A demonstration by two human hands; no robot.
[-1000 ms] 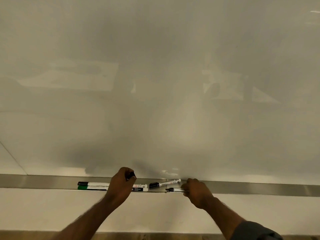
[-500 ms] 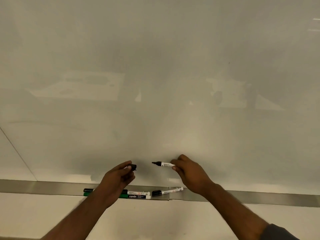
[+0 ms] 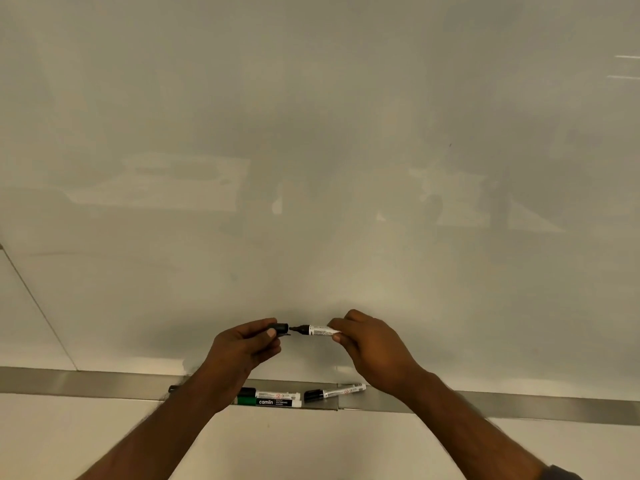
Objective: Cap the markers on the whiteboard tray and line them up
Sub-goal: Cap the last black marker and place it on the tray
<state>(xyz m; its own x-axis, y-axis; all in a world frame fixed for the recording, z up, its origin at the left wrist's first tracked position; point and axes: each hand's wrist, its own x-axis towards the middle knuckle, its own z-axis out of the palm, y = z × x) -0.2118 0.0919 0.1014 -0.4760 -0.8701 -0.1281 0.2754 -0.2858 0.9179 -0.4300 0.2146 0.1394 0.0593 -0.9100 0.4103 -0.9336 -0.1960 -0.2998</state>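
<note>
My right hand grips an uncapped white marker by its rear, black tip pointing left. My left hand pinches a black cap with its opening facing the tip; a small gap separates them. Both are held in front of the whiteboard, above the metal tray. On the tray lie a green-capped marker, a black-capped marker just behind it, and a third capped black marker tilted to their right. My left forearm hides the left ends of the first two.
The whiteboard fills the view, with faint reflections. A seam in the tray sits below the tilted marker. The wall below the tray is plain white. The tray runs on to the right edge.
Both hands rose from the tray. My right hand lifted the uncapped marker, and the cap and tip have come close together, nearly touching.
</note>
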